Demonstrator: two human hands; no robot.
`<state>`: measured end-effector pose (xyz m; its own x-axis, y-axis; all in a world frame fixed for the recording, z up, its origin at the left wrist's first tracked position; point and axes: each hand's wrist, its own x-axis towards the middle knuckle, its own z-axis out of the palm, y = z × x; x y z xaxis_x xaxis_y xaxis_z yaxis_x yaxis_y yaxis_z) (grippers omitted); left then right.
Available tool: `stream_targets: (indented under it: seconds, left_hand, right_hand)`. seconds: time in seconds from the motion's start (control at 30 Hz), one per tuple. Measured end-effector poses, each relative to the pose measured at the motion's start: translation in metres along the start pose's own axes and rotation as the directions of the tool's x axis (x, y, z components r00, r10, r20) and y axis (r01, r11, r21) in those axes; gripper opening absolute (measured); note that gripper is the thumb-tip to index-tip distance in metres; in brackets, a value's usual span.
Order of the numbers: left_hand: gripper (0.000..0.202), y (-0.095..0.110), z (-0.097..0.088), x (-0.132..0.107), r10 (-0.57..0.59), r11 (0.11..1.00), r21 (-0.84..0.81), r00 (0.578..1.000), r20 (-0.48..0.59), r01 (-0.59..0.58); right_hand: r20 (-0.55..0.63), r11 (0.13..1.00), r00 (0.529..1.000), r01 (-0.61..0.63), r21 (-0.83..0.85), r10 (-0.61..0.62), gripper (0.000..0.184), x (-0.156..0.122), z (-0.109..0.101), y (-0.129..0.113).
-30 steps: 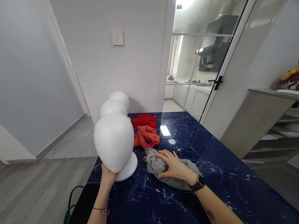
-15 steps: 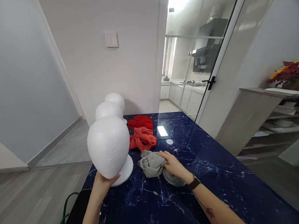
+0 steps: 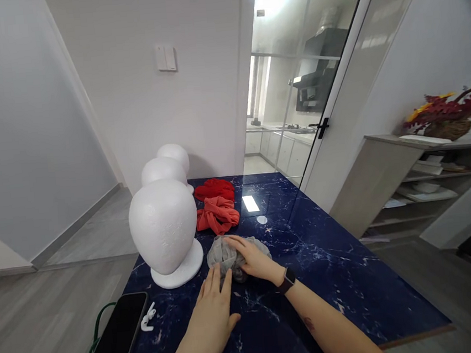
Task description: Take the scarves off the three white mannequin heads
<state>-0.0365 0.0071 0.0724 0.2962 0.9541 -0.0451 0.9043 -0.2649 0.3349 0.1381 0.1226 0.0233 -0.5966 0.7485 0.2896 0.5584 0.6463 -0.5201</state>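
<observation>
A crumpled grey head wrap [image 3: 222, 254] of thin, gathered fabric lies on the dark blue marbled table [image 3: 329, 289]. My right hand [image 3: 254, 258], with a dark watch on the wrist, is over it, fingers curled across the fabric and thumb below. At its near edge is my left hand [image 3: 209, 312], fingers stretched out and holding nothing; its fingertips meet the fabric. Left of the wrap stands a white foam mannequin head [image 3: 164, 225] on a round base. Behind the grey one lie a coral head wrap [image 3: 217, 214] and a red head wrap [image 3: 215, 189].
Two more foam heads [image 3: 162, 169] line up behind the front one. A black phone [image 3: 115, 338] and white earbuds [image 3: 148, 318] lie at the table's left edge. A glass door [image 3: 294, 98] stands beyond, and a shelf unit [image 3: 403, 182] is to the right.
My left hand has let go of the front foam head and come right to the grey wrap. My right hand has moved further over the wrap, which has shifted and bunched differently.
</observation>
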Motion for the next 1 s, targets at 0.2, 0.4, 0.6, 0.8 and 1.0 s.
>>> stream_targets:
  seconds: [0.2,0.4,0.6,0.8,1.0]
  left_hand:
    - [0.07,0.003,0.017,0.02,0.146,0.988,0.061,0.988,-0.041,-0.144]
    - [0.054,-0.016,0.045,0.041,0.157,0.985,0.076,0.987,-0.018,-0.156]
    - [0.054,-0.019,0.048,0.031,0.186,0.983,0.035,0.965,-0.187,-0.183]
    - [0.031,-0.041,0.058,-0.03,0.007,0.975,-0.196,0.891,-0.453,-0.108]
    - [0.021,-0.056,0.069,-0.058,-0.183,0.88,-0.473,0.889,-0.42,-0.042]
  right_hand:
    - [-0.314,0.942,0.924,-0.113,0.316,0.217,0.09,-0.016,-0.052,0.029]
    - [-0.173,0.926,0.912,-0.352,0.139,0.373,0.042,-0.055,-0.026,0.042]
    - [-0.314,0.899,0.851,-0.342,0.274,0.42,0.058,-0.092,-0.017,0.011]
    - [-0.354,0.897,0.828,-0.363,0.251,0.434,0.043,-0.139,0.014,-0.027]
    - [-0.439,0.938,0.836,-0.344,0.045,0.328,0.024,-0.15,0.034,-0.039]
